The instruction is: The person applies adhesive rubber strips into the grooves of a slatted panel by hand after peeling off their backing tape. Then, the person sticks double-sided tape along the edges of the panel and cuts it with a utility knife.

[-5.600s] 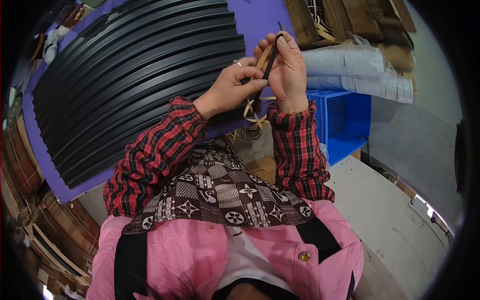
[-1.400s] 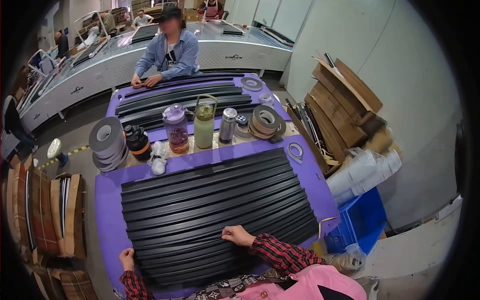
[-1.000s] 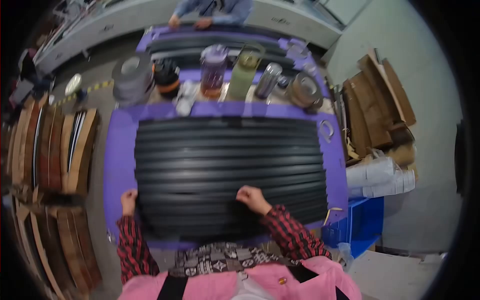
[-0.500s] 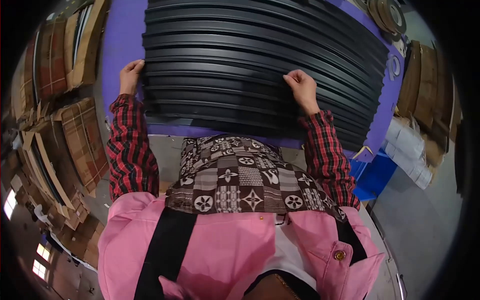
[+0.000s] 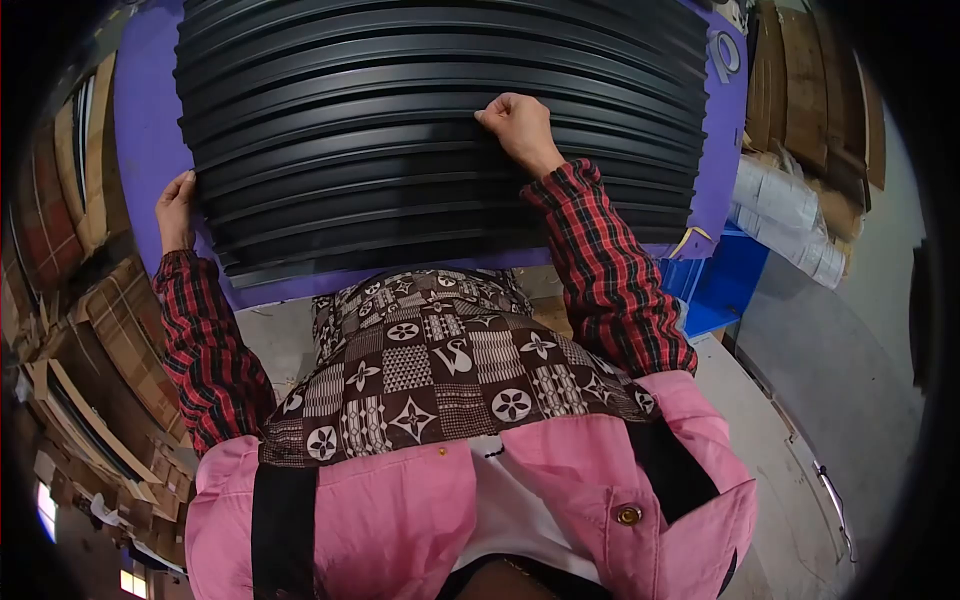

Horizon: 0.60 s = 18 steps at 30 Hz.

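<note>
Long black ridged strips (image 5: 400, 75) lie side by side on the purple tabletop (image 5: 150, 110). At their left ends is my left hand (image 5: 177, 212), its thumb and fingers pinched together at the edge of one strip. My right hand (image 5: 520, 130) is over the middle of the strips, closed with thumb against fingers. What either hand pinches is too small or hidden to make out.
A tape roll (image 5: 724, 57) lies at the table's right side. Beyond that edge are a blue crate (image 5: 728, 280), plastic-wrapped rolls (image 5: 790, 215) and cardboard (image 5: 805, 90). Cardboard boxes (image 5: 130, 330) stand at the left. A pale yellow strip (image 5: 692, 238) is at the right corner.
Since the earliest frame, both hands have moved apart from a dark strip held up together to over the laid strips. Lately the view has shifted, and my right hand is nearer the strips' middle.
</note>
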Motion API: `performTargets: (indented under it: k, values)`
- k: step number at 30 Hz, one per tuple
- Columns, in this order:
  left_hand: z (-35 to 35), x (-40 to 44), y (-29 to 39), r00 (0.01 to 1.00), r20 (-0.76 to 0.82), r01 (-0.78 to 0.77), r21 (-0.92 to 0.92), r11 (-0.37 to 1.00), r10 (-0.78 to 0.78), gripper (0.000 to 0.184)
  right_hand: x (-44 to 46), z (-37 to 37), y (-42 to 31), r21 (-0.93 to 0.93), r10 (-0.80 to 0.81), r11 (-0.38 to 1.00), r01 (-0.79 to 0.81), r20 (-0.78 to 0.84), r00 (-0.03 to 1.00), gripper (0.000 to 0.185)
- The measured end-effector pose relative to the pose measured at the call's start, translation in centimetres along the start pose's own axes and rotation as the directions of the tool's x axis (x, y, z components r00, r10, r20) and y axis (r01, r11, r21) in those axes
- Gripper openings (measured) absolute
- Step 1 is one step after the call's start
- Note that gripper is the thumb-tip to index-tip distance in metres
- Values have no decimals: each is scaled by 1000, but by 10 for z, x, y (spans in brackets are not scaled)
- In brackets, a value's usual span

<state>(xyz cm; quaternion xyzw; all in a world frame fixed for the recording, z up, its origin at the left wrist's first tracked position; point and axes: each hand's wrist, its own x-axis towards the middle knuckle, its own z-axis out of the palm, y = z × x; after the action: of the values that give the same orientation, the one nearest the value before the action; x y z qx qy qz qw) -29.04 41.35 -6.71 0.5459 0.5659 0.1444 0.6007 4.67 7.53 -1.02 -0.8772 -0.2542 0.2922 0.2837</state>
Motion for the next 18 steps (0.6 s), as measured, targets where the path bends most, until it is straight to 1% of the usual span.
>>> performTargets:
  k: [5,8,10,11,12,14,15,17,18]
  values:
    - [-5,8,-10,1000,20,-13,-29,1000,13,19,3,0,1,-25,25,999,-25,-4,1000,18]
    - [-1,1,-4,999,27,-22,-36,999,23,20,3,0,-1,-4,35,999,-35,-1,999,18]
    - [-1,2,-3,999,24,-26,-41,999,27,19,1,-5,-9,-145,40,989,-36,27,999,19]
    - [-1,1,-5,1000,21,-16,-36,999,16,19,2,-8,-9,-149,24,989,-14,70,997,17]
    - [-1,1,-4,999,31,-30,-40,999,32,19,3,-12,-7,-148,21,989,-13,52,998,17]
    - [-1,1,-3,999,31,-13,-20,1000,14,20,2,-22,1,119,29,992,-38,71,997,14]
    - [-2,3,-4,998,51,-28,-18,999,29,20,-1,-31,1,-68,-37,997,34,-41,998,12]
    - [-7,9,-9,998,58,-22,6,1000,22,20,-16,-57,4,-84,-75,995,56,-246,966,11]
    - [-12,16,-13,996,87,-28,4,1000,28,20,-23,-74,17,49,-72,994,93,-327,942,11]
